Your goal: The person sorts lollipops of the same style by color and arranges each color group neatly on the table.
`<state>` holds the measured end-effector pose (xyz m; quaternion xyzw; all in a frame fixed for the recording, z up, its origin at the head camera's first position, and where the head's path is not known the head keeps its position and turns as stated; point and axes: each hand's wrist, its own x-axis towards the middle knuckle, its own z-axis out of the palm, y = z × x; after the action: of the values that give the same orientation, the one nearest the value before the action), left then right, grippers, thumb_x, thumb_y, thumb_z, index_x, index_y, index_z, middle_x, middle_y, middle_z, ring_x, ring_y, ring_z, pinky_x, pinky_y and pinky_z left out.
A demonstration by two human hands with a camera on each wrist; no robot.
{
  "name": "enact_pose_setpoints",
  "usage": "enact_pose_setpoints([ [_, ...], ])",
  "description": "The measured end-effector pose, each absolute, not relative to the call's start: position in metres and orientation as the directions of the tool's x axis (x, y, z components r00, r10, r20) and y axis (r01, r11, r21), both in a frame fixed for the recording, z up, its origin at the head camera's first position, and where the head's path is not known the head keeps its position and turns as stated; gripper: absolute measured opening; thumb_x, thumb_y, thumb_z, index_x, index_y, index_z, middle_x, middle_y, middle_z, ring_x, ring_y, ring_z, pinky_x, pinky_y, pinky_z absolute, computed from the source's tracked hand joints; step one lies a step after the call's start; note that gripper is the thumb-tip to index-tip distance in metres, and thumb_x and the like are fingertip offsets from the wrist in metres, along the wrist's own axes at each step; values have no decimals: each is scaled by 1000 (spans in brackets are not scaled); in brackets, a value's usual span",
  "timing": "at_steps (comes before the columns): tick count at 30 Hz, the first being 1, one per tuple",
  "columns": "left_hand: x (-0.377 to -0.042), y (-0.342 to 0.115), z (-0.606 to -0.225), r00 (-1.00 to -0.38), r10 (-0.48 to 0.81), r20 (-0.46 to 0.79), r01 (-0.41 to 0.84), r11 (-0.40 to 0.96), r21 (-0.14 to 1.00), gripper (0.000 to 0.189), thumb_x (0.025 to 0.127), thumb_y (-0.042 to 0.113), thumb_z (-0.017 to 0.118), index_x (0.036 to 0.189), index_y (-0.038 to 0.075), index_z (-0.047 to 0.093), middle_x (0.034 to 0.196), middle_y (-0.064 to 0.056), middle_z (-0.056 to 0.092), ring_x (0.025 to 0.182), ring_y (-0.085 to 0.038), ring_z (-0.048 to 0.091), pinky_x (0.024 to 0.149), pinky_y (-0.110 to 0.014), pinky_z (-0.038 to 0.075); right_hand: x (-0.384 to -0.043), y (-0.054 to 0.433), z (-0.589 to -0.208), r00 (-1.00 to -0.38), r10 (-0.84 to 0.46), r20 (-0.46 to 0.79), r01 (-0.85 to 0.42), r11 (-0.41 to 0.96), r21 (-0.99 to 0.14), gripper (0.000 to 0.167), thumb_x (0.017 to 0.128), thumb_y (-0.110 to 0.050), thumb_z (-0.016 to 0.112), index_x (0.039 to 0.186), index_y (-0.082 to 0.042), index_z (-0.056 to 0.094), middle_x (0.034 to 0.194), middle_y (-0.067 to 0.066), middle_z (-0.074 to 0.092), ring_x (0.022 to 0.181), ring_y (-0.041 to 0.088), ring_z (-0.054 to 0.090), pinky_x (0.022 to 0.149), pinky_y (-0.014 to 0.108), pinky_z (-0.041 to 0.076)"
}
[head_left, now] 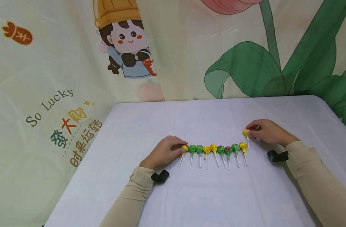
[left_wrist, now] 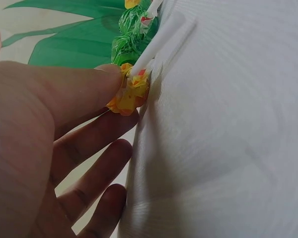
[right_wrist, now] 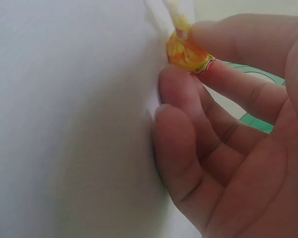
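Observation:
A row of several wrapped lollipops lies across the white tabletop, heads toward the back and white sticks toward the front. At the row's left end my left hand (head_left: 165, 152) pinches a yellow lollipop (left_wrist: 131, 96) by its head between thumb and index finger. Beside it is a green lollipop (head_left: 192, 148). My right hand (head_left: 270, 130) grips another yellow lollipop (head_left: 245, 132) by the head, just behind the row's right end. In the right wrist view, that lollipop's orange-yellow wrapper (right_wrist: 187, 53) shows between thumb and fingers. Nearest to it in the row is a yellow lollipop (head_left: 243, 147).
A white cloth (head_left: 207, 195) covers the table, whose back edge meets a printed curtain (head_left: 184, 63) with green leaves and a cartoon figure. Each wrist carries a small black camera, one at the left sleeve (head_left: 127, 198), one at the right sleeve (head_left: 317, 176).

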<state>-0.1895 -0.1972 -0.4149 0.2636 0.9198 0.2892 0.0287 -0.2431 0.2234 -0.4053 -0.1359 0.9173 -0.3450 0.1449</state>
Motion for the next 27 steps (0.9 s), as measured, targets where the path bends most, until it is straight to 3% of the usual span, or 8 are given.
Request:
enact_pose_setpoints([
  [18,-195,-196,-419,-872,482,91,448,707,547,25,95,27,71,120,20,74,116,10,68,115,-15,56,102,-39,42,-276,220,-407,-915,-321,-244,-63,712,-699,39,98,-29,65,129,-4,60,121,15,60,95,26,60,83,36,56],
  [27,-195,-196,-420,-875,476,85,440,710,550,25,96,28,70,120,22,73,116,11,68,116,-13,55,103,-38,41,-288,215,-405,-914,-320,-248,-42,685,-727,43,99,-30,63,132,-3,58,122,15,61,98,27,60,86,36,55],
])
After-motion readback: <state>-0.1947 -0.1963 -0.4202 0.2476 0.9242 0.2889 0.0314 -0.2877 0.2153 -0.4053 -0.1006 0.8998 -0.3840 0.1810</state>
